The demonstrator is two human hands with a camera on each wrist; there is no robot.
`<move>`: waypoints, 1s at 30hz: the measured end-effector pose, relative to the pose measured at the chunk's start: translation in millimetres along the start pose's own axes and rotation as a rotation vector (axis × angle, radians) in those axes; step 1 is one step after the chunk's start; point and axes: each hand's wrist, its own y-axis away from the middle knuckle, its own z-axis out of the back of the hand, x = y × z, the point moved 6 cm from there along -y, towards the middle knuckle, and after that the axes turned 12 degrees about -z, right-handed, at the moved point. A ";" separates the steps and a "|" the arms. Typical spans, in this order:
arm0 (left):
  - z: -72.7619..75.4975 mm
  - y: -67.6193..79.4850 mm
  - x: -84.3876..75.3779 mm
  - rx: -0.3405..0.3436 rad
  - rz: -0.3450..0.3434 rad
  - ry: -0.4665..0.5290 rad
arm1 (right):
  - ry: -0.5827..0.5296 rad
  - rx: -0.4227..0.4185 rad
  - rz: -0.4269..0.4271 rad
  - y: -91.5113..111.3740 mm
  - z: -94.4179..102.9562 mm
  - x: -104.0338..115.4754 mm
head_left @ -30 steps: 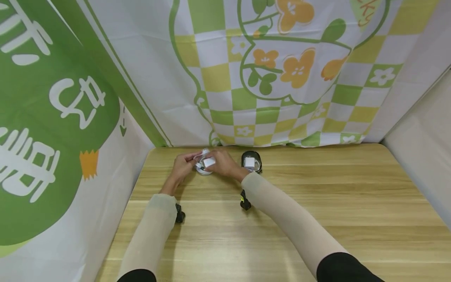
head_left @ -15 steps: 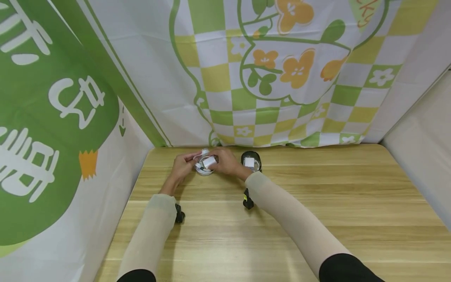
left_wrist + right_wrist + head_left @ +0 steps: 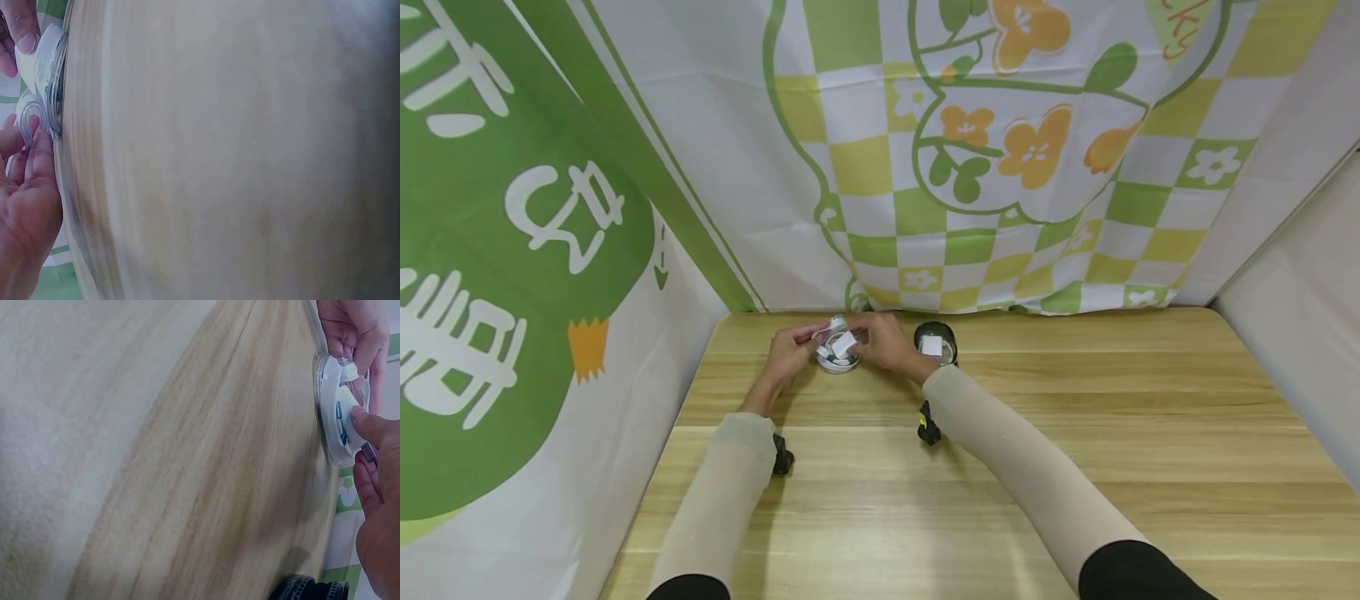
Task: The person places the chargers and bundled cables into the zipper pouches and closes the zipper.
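Both hands work at a coil of white cable [image 3: 838, 364] in a clear round holder near the table's back edge. My left hand [image 3: 786, 354] pinches a small loop of the cable [image 3: 28, 112] on the left side. From the right, my right hand [image 3: 886, 342] holds a white charger block [image 3: 844, 344] over the coil, the thumb pressed on its face in the right wrist view. Beside it, a metal cable plug [image 3: 369, 452] shows next to my right fingers. The left wrist view shows the coil [image 3: 52, 75] standing close to the tabletop.
A black oval case [image 3: 953, 332] with another white charger block [image 3: 931, 347] and cable stands just right of my right hand. The wooden table [image 3: 1045, 433] stretches to the front and right. A patterned cloth [image 3: 985, 250] hangs along the back edge.
My right hand has shifted slightly to the right, and the charger block has turned to a steeper tilt over the coil. My left hand has stayed in place.
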 end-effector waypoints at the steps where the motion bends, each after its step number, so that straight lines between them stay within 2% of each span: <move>1: 0.1 0.3 -0.3 -0.001 0.000 0.006 | 0.004 0.003 0.000 0.0 -0.3 -0.2; 9: 0.5 0.9 0.5 0.011 0.012 0.085 | 0.023 0.032 0.010 -1.6 -3.5 -1.3; 16: 1.4 0.6 3.0 0.014 0.034 0.111 | 0.040 0.052 0.021 -4.7 -5.5 -1.3; 23: 1.7 -0.8 4.0 -0.012 0.039 0.168 | 0.048 0.052 0.049 -5.0 -2.8 2.8; 30: 2.9 -0.7 2.2 -0.041 0.026 0.168 | 0.006 0.075 0.054 -4.5 -0.6 1.0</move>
